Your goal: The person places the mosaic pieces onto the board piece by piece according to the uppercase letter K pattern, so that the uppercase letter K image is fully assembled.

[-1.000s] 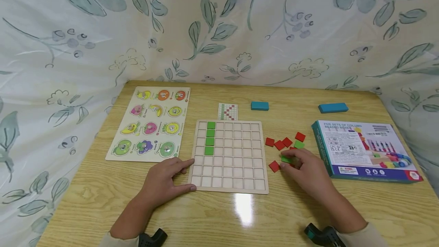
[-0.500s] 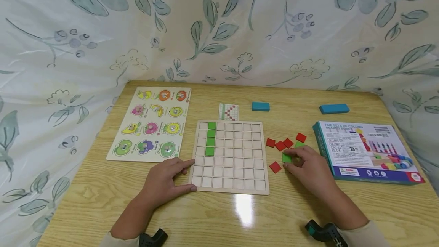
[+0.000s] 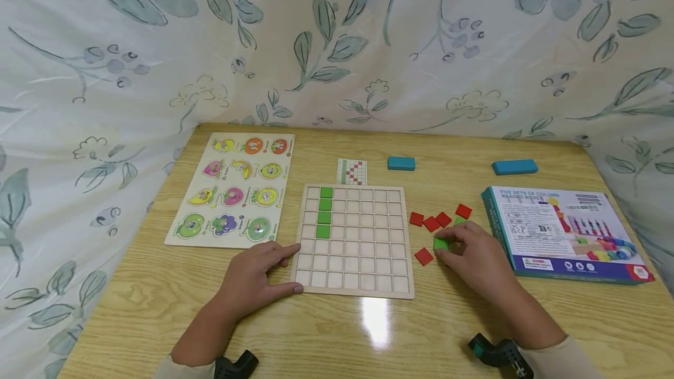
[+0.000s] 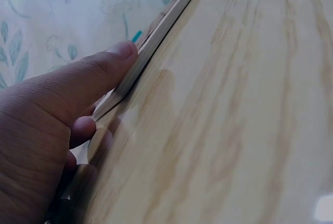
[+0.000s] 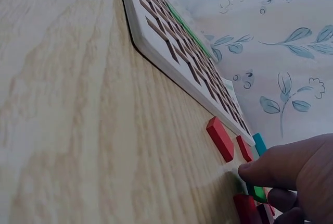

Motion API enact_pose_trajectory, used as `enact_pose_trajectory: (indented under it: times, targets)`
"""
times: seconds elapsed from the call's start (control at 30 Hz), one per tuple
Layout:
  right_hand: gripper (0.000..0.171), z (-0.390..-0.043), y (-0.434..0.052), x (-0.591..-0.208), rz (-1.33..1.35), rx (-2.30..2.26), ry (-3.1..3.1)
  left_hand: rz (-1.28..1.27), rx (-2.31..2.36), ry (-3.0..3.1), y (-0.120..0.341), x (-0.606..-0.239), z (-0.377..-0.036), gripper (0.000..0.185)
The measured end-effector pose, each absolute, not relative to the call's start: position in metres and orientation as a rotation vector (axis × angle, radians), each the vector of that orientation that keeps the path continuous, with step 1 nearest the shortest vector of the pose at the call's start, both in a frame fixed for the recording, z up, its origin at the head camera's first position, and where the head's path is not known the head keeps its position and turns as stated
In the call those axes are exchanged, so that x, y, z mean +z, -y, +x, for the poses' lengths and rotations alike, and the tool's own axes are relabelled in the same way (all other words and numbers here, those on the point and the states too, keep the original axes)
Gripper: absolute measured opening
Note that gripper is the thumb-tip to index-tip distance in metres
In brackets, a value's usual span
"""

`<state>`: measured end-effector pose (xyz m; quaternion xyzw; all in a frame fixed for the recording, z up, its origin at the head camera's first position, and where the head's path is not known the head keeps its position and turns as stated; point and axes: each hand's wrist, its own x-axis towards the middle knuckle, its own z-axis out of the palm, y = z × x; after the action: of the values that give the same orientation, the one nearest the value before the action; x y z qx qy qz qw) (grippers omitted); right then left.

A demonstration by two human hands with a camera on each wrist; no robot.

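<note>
Right hand (image 3: 476,256): green tile (image 3: 440,243) is pinched at the fingertips, right of the grid board (image 3: 354,285).
Left hand (image 3: 253,276): laid flat, fingers straight, against the board's left corner.

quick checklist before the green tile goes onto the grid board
1. Right hand has the green tile: ok, fingertips pinch it, still low by the table.
2. Left hand steadies the grid board: ok, thumb and fingers rest on its near left corner.
3. Free cell under the green column: ok, four green tiles fill the second column from the top, and the cell below is empty.
4. Path to the board: ok, only a red tile lies beside the hand.
5. Pattern card readable: cannot tell, too small to make out.
6. Grip firm enough to lift: cannot tell, fingers hide most of the tile.
</note>
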<state>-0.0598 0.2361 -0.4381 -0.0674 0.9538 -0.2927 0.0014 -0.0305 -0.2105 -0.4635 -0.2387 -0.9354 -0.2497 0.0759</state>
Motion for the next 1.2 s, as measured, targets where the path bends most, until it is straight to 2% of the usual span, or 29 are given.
enact_pose_trajectory:
  times: [0.5, 1.2]
  targets:
    - [0.025, -0.067, -0.225, -0.429, -0.262, -0.93, -2.982, -0.727, -0.745, 2.805, 0.209, -0.462, -0.032, 0.073]
    - [0.027, -0.083, -0.164, -0.425, -0.504, -1.051, -2.863, -0.715, -0.744, 2.819, 0.21, -0.461, -0.031, 0.073]
